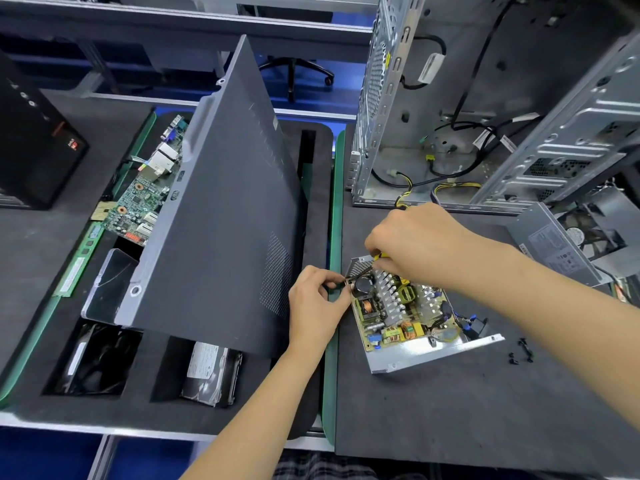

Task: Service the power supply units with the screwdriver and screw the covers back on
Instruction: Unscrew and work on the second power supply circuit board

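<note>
An open power supply unit [408,317] lies on the grey mat, its circuit board, coils and heat sinks exposed. My right hand [419,244] is closed over a yellow-handled screwdriver [381,257] at the unit's far left corner; the tip is hidden. My left hand [318,303] pinches the unit's left edge beside the mesh wall. The unit's grey cover [550,244] with a label lies at the right. Several small black screws [521,351] lie on the mat right of the unit.
An open computer case [485,109] with loose cables stands behind the unit. A large grey side panel [221,209] leans over a foam tray [145,410] holding a motherboard [145,199], a memory stick and a hard drive [207,375]. A black box [31,143] sits far left.
</note>
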Tool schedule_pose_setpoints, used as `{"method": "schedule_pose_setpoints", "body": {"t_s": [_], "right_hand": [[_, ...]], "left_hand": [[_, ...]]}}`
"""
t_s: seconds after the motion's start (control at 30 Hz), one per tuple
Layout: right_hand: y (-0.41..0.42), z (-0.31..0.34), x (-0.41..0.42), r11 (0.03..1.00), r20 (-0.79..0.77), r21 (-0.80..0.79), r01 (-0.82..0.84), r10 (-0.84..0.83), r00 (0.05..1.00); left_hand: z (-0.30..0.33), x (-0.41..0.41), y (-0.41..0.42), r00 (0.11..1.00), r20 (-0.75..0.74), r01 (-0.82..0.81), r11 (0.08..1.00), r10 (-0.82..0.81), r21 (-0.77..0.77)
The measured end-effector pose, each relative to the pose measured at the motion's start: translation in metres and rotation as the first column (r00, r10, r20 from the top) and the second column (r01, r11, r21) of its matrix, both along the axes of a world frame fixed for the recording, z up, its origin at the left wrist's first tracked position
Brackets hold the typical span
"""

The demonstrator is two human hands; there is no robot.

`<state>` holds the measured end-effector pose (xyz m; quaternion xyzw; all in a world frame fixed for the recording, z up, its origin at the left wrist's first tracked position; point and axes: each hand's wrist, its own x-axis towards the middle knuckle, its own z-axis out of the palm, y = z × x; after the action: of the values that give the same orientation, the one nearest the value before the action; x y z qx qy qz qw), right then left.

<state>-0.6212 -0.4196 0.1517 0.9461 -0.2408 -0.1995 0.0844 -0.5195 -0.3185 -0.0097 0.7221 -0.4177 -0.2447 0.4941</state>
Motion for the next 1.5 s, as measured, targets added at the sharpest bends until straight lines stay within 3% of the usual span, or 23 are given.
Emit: {"method": "schedule_pose_setpoints", "body": {"t_s": [0.47, 1.07, 1.5], "right_hand": [[0.003, -0.006, 0.008, 0.996, -0.057, -0.091, -0.022, 0.017, 0.998], [0.004, -0.010, 0.007, 0.995, 0.018, -0.086, -0.041, 0.043, 0.999], [0.014, -0.008, 0.022, 0.998, -0.092, -0.052, -0.047, 0.042, 0.995]], "left_hand": [[-0.004, -0.003, -0.002, 0.999, 0.042, -0.010, 1.000, 0.009, 0.023], [-0.001, -0.007, -0.005, 0.996, 0.059, -0.064, 0.995, 0.060, 0.079], [-0.003, -0.008, -0.002, 0.994, 0.103, -0.036, 0.999, 0.032, 0.032]]}}
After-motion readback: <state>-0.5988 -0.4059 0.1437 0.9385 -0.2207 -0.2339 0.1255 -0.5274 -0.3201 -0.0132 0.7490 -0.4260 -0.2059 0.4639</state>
